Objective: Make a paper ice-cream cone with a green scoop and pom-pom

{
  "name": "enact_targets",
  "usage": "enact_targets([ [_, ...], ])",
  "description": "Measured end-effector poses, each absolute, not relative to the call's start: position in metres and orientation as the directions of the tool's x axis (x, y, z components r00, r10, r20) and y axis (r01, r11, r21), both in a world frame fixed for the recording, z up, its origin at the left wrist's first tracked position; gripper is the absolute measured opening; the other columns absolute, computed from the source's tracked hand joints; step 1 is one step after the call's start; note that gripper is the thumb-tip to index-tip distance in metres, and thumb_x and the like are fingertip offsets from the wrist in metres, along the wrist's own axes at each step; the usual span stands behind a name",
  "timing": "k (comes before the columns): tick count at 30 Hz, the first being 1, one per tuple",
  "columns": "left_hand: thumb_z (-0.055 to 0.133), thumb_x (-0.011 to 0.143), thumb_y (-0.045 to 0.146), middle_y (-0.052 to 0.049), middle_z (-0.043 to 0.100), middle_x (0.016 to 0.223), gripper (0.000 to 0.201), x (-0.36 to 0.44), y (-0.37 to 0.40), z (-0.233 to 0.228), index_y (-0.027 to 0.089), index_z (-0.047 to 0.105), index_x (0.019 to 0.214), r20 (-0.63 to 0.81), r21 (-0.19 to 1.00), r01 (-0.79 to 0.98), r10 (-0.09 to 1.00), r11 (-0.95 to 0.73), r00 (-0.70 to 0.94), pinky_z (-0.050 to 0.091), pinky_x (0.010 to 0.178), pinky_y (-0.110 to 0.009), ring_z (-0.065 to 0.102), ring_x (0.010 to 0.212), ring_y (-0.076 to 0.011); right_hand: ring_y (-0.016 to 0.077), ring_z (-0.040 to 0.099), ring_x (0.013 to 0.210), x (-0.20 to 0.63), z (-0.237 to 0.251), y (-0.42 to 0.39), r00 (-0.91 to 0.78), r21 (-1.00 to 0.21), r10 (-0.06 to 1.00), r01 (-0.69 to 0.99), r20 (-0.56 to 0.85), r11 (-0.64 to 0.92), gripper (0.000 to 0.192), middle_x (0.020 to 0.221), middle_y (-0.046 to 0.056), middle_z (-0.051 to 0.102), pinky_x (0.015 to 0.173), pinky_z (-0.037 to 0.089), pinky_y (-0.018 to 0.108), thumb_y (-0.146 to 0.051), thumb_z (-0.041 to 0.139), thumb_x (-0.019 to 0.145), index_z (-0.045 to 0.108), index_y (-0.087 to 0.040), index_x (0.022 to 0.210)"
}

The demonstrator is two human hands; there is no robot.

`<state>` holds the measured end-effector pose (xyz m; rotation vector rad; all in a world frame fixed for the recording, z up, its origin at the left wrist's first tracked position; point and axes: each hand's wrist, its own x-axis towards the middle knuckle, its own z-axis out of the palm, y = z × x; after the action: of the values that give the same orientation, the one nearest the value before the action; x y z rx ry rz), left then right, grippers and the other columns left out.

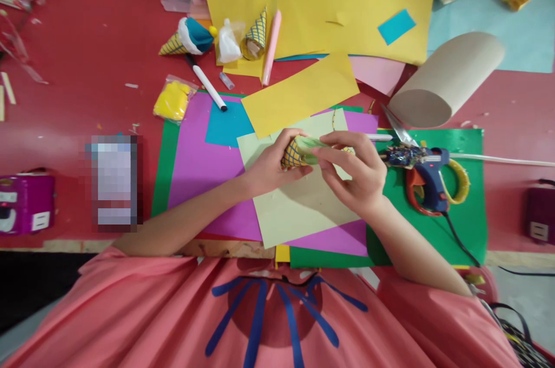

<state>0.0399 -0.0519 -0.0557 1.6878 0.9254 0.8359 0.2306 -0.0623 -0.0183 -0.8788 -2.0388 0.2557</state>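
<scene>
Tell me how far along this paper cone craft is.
Looks done: one filled cone with a blue-and-white top lies on the red table. In hand: left hand holds a yellow grid cone while right hand presses pale green paper in. Seemingly left: the empty cone.

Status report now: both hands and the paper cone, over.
Left hand and right hand both grip the paper cone. Cone above pale paper sheet. Glue gun close right, not touching.
</scene>
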Motion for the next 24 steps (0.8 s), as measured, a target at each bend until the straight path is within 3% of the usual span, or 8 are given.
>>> enact_targets([
  [7,0.066,0.084,0.038,-0.007,0.057,0.121,0.051,0.0396,-0.0535,-0.0601,0.028,0.036,0.124,0.130,0.938,0.241,0.896,-0.250,0.424,0.053,0.079,-0.028,0.064,0.101,-0.0175,0.0217,0.065,0.096,0.2300,-0.0193,-0.0642,-0.370,-0.487,0.679,0.490,0.635,0.723,0.030,0.109,0.010,0.066,0.078,0.058,0.039,-0.005,0.059,0.083,0.063,-0.023,0.107],
  [15,0.063,0.086,0.045,-0.012,0.051,0.139,0.062,0.0371,-0.0524,-0.0634,0.028,0.030,0.136,0.118,0.906,0.322,0.894,-0.275,0.433,0.054,0.091,-0.035,0.060,0.121,-0.0245,0.0239,0.064,0.110,0.2261,-0.0173,-0.0646,-0.323,-0.680,0.801,0.422,0.505,0.599,0.015,0.115,0.010,0.065,0.090,0.056,0.043,-0.013,0.061,0.085,0.062,-0.023,0.097],
  [24,0.060,0.089,0.042,-0.012,0.052,0.139,0.062,0.0376,-0.0532,-0.0619,0.026,0.028,0.139,0.120,0.862,0.397,0.889,-0.314,0.443,0.054,0.091,-0.034,0.059,0.122,-0.0238,0.0268,0.062,0.112,0.2238,-0.0164,-0.0650,-0.354,-0.638,0.800,0.482,0.485,0.600,0.012,0.128,0.013,0.059,0.090,0.055,0.049,-0.015,0.058,0.087,0.057,-0.023,0.096],
])
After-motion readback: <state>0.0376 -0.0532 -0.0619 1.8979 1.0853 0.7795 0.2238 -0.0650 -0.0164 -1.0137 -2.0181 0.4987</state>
